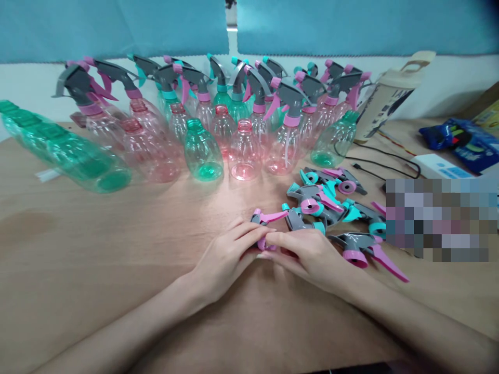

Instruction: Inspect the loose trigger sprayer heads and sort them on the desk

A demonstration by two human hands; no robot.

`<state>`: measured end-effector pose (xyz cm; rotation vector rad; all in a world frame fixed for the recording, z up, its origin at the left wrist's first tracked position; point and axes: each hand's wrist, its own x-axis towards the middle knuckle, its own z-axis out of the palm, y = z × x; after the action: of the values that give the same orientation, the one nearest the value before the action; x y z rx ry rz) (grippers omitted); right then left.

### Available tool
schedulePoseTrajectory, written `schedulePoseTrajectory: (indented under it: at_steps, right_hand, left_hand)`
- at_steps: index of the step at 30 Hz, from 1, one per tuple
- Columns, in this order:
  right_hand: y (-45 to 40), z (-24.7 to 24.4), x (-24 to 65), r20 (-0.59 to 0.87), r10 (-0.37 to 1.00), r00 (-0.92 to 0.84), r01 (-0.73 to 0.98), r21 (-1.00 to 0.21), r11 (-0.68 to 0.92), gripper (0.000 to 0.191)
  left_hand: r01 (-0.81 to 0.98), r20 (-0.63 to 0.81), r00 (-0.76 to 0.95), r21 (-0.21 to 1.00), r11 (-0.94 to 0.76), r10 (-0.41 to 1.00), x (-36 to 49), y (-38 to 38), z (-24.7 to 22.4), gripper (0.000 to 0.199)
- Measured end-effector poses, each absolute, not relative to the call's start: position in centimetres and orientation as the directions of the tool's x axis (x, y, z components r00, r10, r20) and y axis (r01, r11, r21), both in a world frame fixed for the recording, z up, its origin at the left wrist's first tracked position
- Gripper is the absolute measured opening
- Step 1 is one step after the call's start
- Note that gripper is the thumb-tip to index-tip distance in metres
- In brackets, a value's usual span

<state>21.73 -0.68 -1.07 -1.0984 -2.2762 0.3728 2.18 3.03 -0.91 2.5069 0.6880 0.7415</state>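
Observation:
Both my hands meet over the middle of the table, around a grey and pink trigger spray head (262, 218). My left hand (226, 252) wraps its fingers over the head's body. At the pink collar, the thumb and fingers of my right hand (307, 254) are closed, partly hiding the lower end. Just right of them lies a pile of loose spray heads (307, 200) in grey, pink and turquoise. One grey and pink spray head (356, 249) rests beside my right wrist. Beyond my hands stand an uncapped clear pink bottle (245, 150) and an uncapped green bottle (202, 153).
Several bottles fitted with spray heads (290, 122) stand in rows at the back. Green bottles (78, 156) appear stretched at the left. A cream tumbler (385, 98), a black cable (390, 150), a blue packet (468, 140) and a white box (442, 166) are at the right.

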Motion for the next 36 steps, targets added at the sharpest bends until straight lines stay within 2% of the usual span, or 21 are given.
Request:
schedulePoseTrajectory:
  at_steps: [4, 13, 21, 29, 33, 36]
  right_hand:
    - [-0.5, -1.2, 22.1, 0.377, 0.781, -0.498, 0.620, -0.474, 0.625, 0.027]
    - [0.1, -1.4, 23.0, 0.408, 0.722, -0.559, 0.501, -0.528, 0.685, 0.020]
    - [0.4, -0.4, 23.7, 0.352, 0.689, -0.633, 0.520, -0.467, 0.716, 0.024]
    - [0.1, -1.0, 23.2, 0.536, 0.594, -0.600, 0.504, -0.324, 0.801, 0.023]
    - [-0.1, -1.1, 23.1, 0.593, 0.580, -0.558, 0.506, -0.311, 0.805, 0.019]
    - [-0.6, -0.7, 23.3, 0.626, 0.634, -0.454, 0.548, -0.365, 0.753, 0.017]
  left_hand:
    - [0.342, 0.398, 0.728, 0.496, -0.798, 0.559, 1.9, 3.3, -1.0, 0.022]
    - [0.301, 0.406, 0.749, 0.496, -0.814, 0.524, 1.8, 3.5, -0.9, 0.023]
    - [0.281, 0.399, 0.760, 0.510, -0.813, 0.513, 2.0, 3.3, -0.9, 0.020]
    - [0.269, 0.402, 0.759, 0.523, -0.809, 0.513, 2.2, 3.2, -0.8, 0.020]
    - [0.288, 0.382, 0.758, 0.530, -0.797, 0.528, 1.8, 3.8, -0.7, 0.022]
    - [0.367, 0.390, 0.714, 0.499, -0.785, 0.581, 1.2, 4.7, -0.5, 0.023]
